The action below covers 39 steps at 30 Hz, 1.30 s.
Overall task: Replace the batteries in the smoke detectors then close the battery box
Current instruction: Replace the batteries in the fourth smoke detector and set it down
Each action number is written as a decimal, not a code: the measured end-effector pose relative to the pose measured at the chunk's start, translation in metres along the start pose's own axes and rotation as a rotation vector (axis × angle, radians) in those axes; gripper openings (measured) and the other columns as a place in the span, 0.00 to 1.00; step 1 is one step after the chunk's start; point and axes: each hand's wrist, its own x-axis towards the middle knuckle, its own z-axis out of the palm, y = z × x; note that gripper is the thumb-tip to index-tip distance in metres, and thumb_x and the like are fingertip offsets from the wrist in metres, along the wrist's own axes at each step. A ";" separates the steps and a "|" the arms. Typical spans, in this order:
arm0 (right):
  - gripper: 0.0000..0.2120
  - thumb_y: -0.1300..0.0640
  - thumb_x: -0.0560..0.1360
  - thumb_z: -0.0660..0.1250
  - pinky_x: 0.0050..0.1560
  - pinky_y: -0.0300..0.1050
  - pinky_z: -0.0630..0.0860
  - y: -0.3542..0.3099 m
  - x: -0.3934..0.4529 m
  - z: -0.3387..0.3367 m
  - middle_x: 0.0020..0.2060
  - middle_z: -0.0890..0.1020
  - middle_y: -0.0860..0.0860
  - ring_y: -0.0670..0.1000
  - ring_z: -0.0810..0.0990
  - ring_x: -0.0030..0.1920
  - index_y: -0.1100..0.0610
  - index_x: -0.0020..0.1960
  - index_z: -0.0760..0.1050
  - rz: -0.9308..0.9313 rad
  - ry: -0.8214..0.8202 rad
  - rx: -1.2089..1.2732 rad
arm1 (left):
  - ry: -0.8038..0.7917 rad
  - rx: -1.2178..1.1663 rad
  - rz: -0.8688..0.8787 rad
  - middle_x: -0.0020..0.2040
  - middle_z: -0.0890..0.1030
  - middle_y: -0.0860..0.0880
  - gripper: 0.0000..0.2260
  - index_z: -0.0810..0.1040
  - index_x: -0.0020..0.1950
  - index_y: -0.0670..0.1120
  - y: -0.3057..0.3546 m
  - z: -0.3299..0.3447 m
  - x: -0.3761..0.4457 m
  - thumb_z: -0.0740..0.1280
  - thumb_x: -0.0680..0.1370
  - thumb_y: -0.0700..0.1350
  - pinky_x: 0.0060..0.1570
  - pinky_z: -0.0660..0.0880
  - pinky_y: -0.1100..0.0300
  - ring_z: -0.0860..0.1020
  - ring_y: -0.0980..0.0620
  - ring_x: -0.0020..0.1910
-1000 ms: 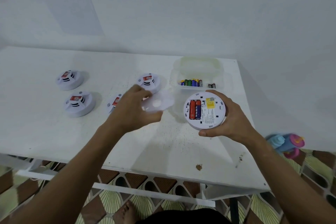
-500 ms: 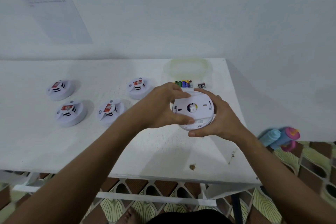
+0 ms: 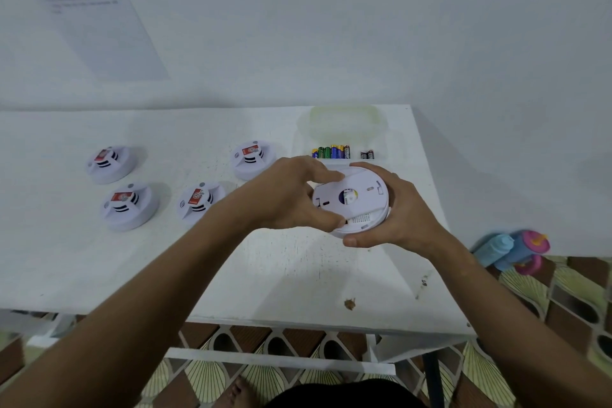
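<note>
I hold a white round smoke detector (image 3: 361, 209) above the table, its back side up with the back cover (image 3: 357, 190) on it. My right hand (image 3: 397, 215) grips the detector's body from the right and below. My left hand (image 3: 291, 195) grips the cover's left rim with curled fingers and thumb. Behind them stands the clear battery box (image 3: 344, 129), open, with several coloured batteries (image 3: 331, 152) and two dark ones (image 3: 367, 155) inside. Its lid is not seen apart from the box.
Several other white smoke detectors lie face up on the white table (image 3: 99, 258): one (image 3: 111, 162) and another (image 3: 129, 205) at the left, one (image 3: 198, 204) in the middle, one (image 3: 253, 159) by my left hand. Blue and pink bottles (image 3: 513, 250) lie on the floor at right.
My left hand brought the loose cover onto the detector's back, hiding the red and blue batteries. Both hands now hold the detector together, and the cover has turned a little.
</note>
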 end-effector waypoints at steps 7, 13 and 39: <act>0.43 0.47 0.50 0.82 0.54 0.38 0.79 -0.012 0.000 -0.001 0.55 0.82 0.39 0.46 0.80 0.58 0.43 0.64 0.73 -0.031 -0.043 0.035 | -0.031 -0.123 0.031 0.62 0.79 0.53 0.32 0.75 0.68 0.50 -0.002 0.002 -0.003 0.77 0.66 0.52 0.48 0.82 0.57 0.81 0.52 0.55; 0.41 0.47 0.50 0.82 0.52 0.31 0.76 -0.020 -0.001 -0.001 0.53 0.81 0.34 0.41 0.80 0.56 0.40 0.61 0.73 -0.052 -0.045 0.018 | 0.013 -0.066 0.068 0.60 0.78 0.52 0.31 0.75 0.68 0.50 -0.001 0.001 -0.004 0.78 0.66 0.49 0.43 0.79 0.68 0.79 0.53 0.54; 0.44 0.48 0.51 0.83 0.58 0.45 0.79 -0.021 -0.004 -0.003 0.58 0.82 0.44 0.51 0.79 0.61 0.47 0.66 0.74 -0.050 -0.037 0.039 | 0.113 -0.069 0.172 0.59 0.77 0.51 0.27 0.79 0.64 0.47 0.000 0.005 -0.018 0.77 0.66 0.51 0.42 0.77 0.70 0.74 0.64 0.53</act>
